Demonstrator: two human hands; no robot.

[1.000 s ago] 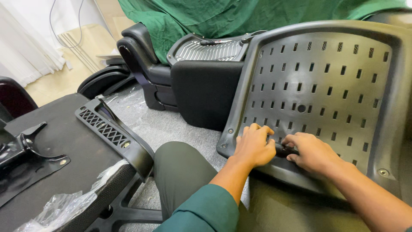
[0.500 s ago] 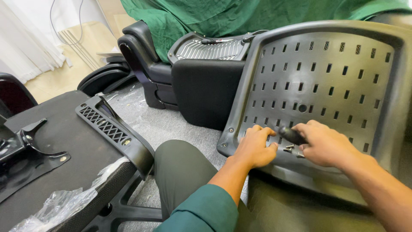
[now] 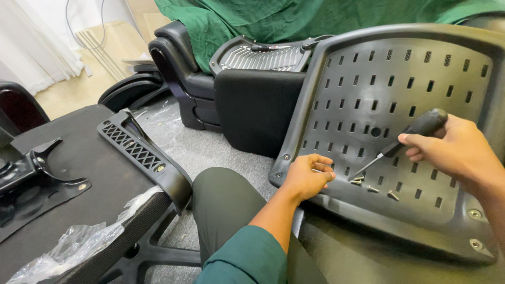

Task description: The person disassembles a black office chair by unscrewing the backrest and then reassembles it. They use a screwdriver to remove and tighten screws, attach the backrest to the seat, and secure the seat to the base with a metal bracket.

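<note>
Lifted since before, right hand now grips the screwdriver above the screws.
Left hand, loosely curled and empty, rests on the seat shell just left of them.

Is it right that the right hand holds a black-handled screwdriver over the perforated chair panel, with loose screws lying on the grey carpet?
Not quite. In the head view the right hand does hold the screwdriver over the perforated chair panel, but the loose screws lie on the panel itself, not on the carpet.
</note>
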